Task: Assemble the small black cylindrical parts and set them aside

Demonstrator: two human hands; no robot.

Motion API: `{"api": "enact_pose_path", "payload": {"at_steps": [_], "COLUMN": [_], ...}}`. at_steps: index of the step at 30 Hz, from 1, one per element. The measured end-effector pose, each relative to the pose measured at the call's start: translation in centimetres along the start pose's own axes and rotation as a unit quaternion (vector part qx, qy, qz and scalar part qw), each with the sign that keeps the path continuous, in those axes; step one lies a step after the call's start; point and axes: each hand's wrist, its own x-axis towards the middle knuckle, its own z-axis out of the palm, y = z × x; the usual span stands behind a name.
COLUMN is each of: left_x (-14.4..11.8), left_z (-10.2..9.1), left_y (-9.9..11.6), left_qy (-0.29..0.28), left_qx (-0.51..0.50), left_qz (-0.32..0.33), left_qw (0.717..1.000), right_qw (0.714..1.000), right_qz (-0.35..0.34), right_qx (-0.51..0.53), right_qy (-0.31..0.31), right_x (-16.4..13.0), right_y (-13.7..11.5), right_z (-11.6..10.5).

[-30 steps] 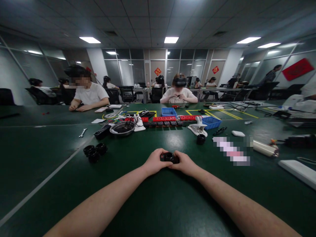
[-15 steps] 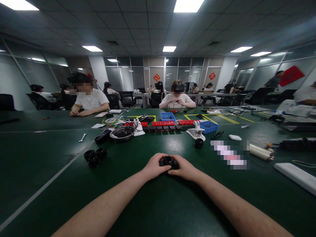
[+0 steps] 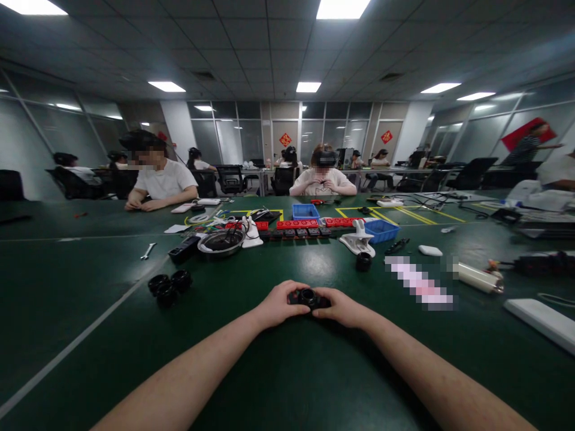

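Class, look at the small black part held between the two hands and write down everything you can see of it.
The small black part is round, with a raised ring and a dark opening facing up; it looks like hard plastic. It sits low over the green table, centred before the person. The left hand and right hand clasp it from either side, hiding its flanks and underside.

Bright ceiling panels, dim tabletop, warped edges.

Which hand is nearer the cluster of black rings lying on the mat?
Left. The left hand lies right of the black rings with bare mat between; the right hand is farther right, beyond the small black part both hands hold.
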Motion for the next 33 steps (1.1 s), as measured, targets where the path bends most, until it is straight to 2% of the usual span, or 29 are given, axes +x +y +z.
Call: {"api": "enact_pose_path", "payload": {"at_steps": [3,6,10,13,15,18,21,24,28,33], "left_x": [0.0,0.0,0.1,0.1,0.0,-0.1,-0.2,-0.2,-0.2,-0.2], "left_z": [0.1,0.8,2.1,2.4,2.1,1.4,0.8,0.6,0.4,0.5], "left_y": [0.1,0.3,0.5,0.5,0.4,0.3,0.3,0.4,0.4,0.4], "left_qy": [0.003,0.042,0.128,0.145,0.128,0.084,0.036,0.007,-0.006,-0.010], "left_qx": [0.002,0.015,0.036,0.040,0.038,0.023,0.001,-0.013,-0.023,-0.026], "left_qz": [0.000,-0.021,-0.082,-0.086,-0.074,-0.042,-0.014,-0.004,-0.001,-0.006], "left_qw": [1.000,0.999,0.988,0.985,0.988,0.995,0.999,1.000,1.000,1.000], "right_qw": [1.000,0.996,0.966,0.948,0.957,0.980,0.996,0.999,0.998,0.999], "right_qz": [0.026,0.042,0.081,0.094,0.071,0.010,-0.021,-0.009,0.003,0.026], "right_qx": [-0.011,-0.059,-0.178,-0.225,-0.207,-0.138,-0.071,-0.018,0.013,0.003], "right_qy": [0.013,0.057,0.168,0.203,0.191,0.141,0.040,-0.044,-0.059,-0.035], "right_x": [0.1,0.4,1.0,1.2,1.1,0.6,0.1,-0.1,-0.1,0.0], "right_y": [0.3,0.7,0.9,0.8,0.8,0.8,0.6,0.3,0.2,0.2], "right_z": [0.1,0.6,2.1,2.9,2.8,1.9,0.7,-0.1,-0.4,-0.3]}}
